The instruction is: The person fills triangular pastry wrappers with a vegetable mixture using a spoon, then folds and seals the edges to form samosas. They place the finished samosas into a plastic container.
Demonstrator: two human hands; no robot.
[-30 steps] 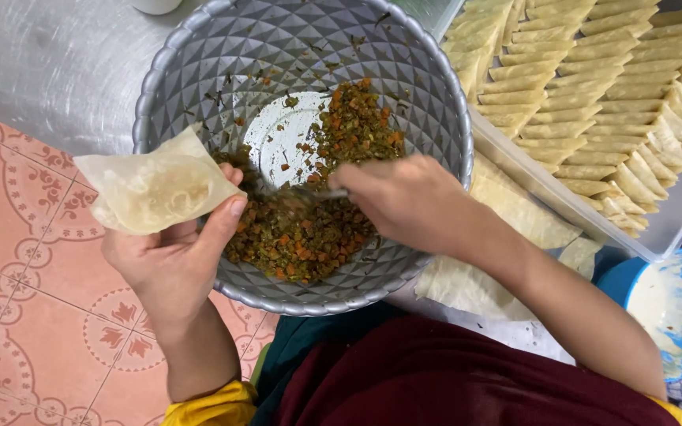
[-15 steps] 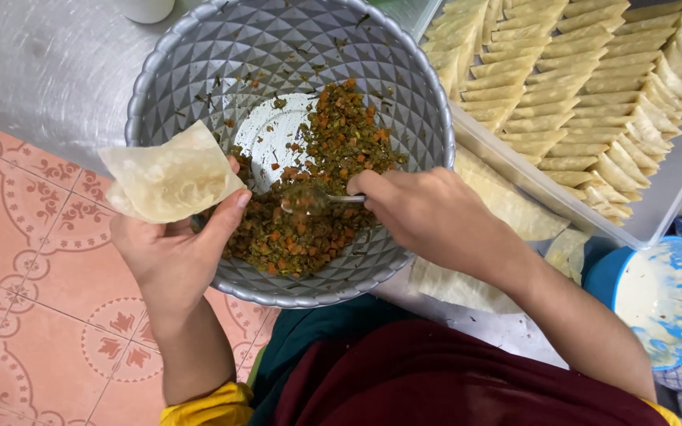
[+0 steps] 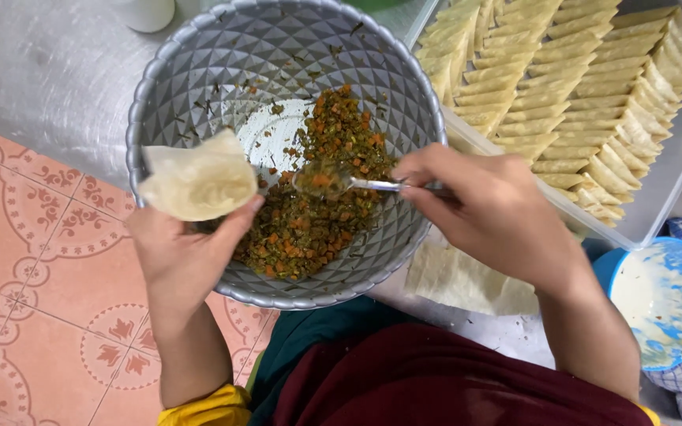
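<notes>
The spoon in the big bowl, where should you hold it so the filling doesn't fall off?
Probably by the thin metal handle, coming from the right side. The spoon lies nearly level with its scoop end loaded and pointing left over the filling. The right hand pinches the handle end there, well clear of the food, while the left hand holds the pastry cone.

The person is wearing a dark maroon garment (image 3: 436,379) over the torso, with a teal layer (image 3: 309,339) showing beneath it. Both forearms are showing bare, and a yellow cuff (image 3: 207,410) is peeking out at the left arm's lower end. No rings or bracelets are showing.
</notes>
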